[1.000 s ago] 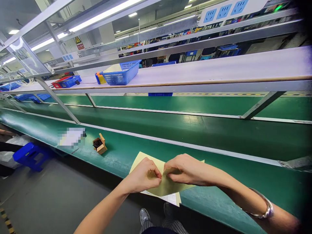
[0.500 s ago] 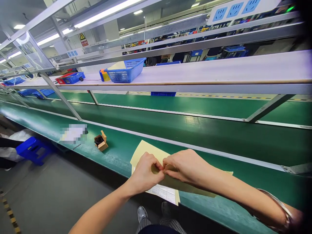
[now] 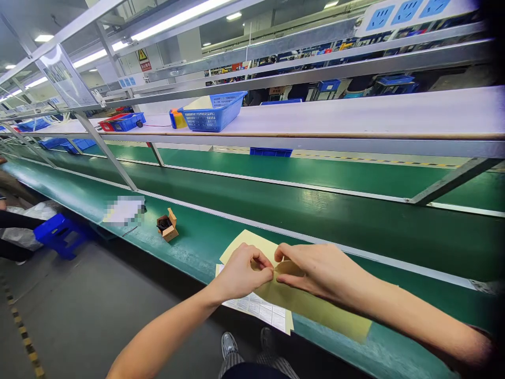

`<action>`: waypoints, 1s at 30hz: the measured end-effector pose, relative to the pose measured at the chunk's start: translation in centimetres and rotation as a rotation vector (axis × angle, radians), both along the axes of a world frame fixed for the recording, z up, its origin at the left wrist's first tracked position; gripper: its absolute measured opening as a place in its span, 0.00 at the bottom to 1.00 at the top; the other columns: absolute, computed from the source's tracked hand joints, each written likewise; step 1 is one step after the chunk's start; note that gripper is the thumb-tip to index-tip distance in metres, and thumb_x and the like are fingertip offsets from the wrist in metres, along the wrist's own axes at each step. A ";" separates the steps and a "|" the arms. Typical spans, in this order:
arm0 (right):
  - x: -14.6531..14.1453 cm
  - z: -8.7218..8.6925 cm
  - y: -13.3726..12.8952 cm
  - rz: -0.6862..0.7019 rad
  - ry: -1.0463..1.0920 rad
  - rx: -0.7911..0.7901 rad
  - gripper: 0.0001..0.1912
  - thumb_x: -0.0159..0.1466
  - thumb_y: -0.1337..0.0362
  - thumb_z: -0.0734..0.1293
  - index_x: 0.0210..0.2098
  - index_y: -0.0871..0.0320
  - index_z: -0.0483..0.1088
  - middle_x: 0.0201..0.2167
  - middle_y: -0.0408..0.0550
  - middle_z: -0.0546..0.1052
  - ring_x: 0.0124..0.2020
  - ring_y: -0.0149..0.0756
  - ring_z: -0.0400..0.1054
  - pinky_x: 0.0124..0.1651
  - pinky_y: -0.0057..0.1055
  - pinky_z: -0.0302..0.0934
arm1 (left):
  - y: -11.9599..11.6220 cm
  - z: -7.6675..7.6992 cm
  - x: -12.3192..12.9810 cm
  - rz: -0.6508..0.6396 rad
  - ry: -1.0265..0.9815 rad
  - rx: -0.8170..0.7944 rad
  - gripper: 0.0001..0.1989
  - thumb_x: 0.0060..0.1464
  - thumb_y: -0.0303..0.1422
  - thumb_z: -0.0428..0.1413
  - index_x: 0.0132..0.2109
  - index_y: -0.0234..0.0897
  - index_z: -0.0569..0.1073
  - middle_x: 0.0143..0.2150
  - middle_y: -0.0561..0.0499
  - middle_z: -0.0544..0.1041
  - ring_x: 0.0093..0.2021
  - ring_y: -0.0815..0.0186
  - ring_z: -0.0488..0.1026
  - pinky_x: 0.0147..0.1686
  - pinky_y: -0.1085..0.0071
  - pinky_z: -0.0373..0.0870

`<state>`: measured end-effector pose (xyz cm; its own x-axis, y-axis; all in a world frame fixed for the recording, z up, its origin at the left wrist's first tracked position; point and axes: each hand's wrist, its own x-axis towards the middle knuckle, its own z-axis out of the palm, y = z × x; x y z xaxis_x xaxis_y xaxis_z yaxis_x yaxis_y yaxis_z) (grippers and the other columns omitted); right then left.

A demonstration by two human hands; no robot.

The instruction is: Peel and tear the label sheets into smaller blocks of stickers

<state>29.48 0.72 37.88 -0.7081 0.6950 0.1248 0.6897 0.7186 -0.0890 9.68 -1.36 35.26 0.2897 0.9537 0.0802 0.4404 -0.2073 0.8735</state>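
A sheet of yellow paper (image 3: pixel 335 310) is bent upward between my hands above the bench's front edge. My left hand (image 3: pixel 242 271) pinches its raised edge between thumb and fingers. Close by on the right, my right hand (image 3: pixel 319 266) has its thumb and forefinger around the same edge, their tips slightly apart; the other fingers are partly hidden. Under my hands lies another pale yellow sheet (image 3: pixel 246 239). A sheet of printed white labels (image 3: pixel 272 314) sticks out below, over the bench edge.
Left on the green bench (image 3: pixel 197 247) stands an open small cardboard box (image 3: pixel 169 229) with something black inside. Farther left lie blurred papers (image 3: pixel 124 210). A blue basket (image 3: pixel 213 113) sits on the white shelf (image 3: pixel 355 118). A blue stool (image 3: pixel 59 234) stands on the floor.
My right thumb and forefinger have parted a little and shifted slightly right of my left fingertips. More of the bent yellow sheet shows below my right hand. The view has shifted slightly.
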 end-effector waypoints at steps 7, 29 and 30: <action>-0.8 2.6 0.4 -0.102 -0.190 -0.138 0.11 0.63 0.64 0.65 0.24 0.55 0.68 0.25 0.44 0.79 0.27 0.40 0.73 0.25 0.30 0.42 | 0.3 0.0 0.7 0.000 0.000 0.000 0.03 0.47 0.28 0.57 0.27 0.39 0.73 0.33 0.52 0.77 0.43 0.61 0.68 0.44 0.66 0.62; 1.5 2.1 0.3 0.073 0.067 0.003 0.09 0.70 0.61 0.61 0.36 0.50 0.72 0.31 0.39 0.80 0.30 0.36 0.74 0.28 0.29 0.53 | -0.2 -1.7 -1.8 0.355 -0.339 0.110 0.15 0.56 0.37 0.58 0.51 0.41 0.72 0.51 0.46 0.73 0.49 0.61 0.68 0.50 0.65 0.63; 1.7 2.0 0.3 0.063 0.077 -0.006 0.10 0.70 0.60 0.61 0.36 0.50 0.72 0.31 0.39 0.80 0.31 0.36 0.74 0.29 0.29 0.54 | -0.3 -2.5 -2.0 0.455 -0.412 0.070 0.16 0.57 0.40 0.58 0.51 0.40 0.70 0.52 0.45 0.72 0.50 0.60 0.68 0.51 0.64 0.63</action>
<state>31.16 1.03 39.91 -0.7393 0.6500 0.1760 0.6337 0.7599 -0.1445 7.65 -1.62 32.72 -0.2132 0.9628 0.1657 0.1271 -0.1409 0.9818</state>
